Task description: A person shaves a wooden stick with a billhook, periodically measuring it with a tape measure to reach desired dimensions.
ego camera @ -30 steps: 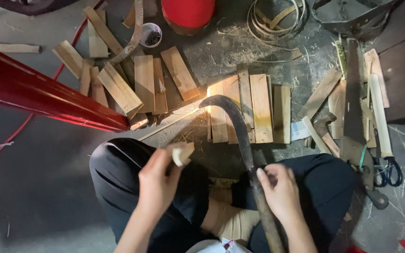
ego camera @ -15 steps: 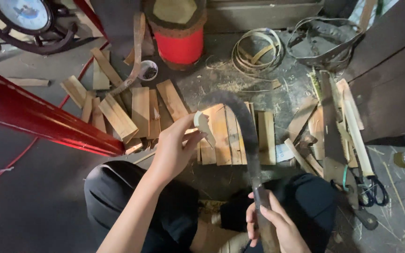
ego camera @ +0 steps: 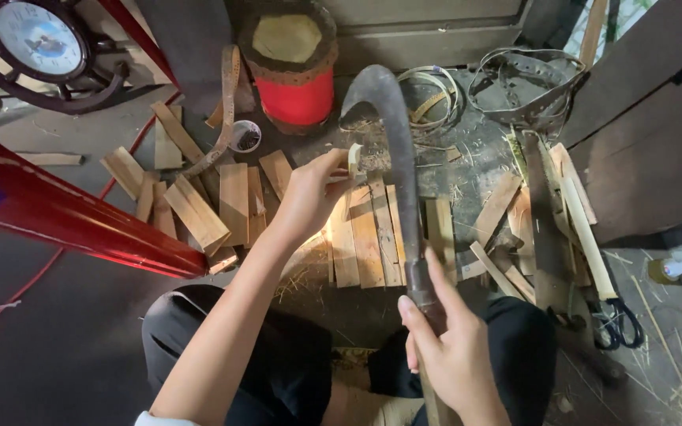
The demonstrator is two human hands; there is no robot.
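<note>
Dark, curved steel marks the long hooked blade (ego camera: 395, 150) that the right hand (ego camera: 455, 359) grips by its handle, fingers wrapped firmly, tip raised over the floor. The left hand (ego camera: 309, 193) pinches a small pale wooden piece (ego camera: 354, 158) between thumb and fingertips, just beside the blade's inner edge and above the row of flat split wood slats (ego camera: 361, 237). A clean cut likely calls for keeping the fingertips behind the edge, the piece steady, and the blade guided slowly from the wrist.
</note>
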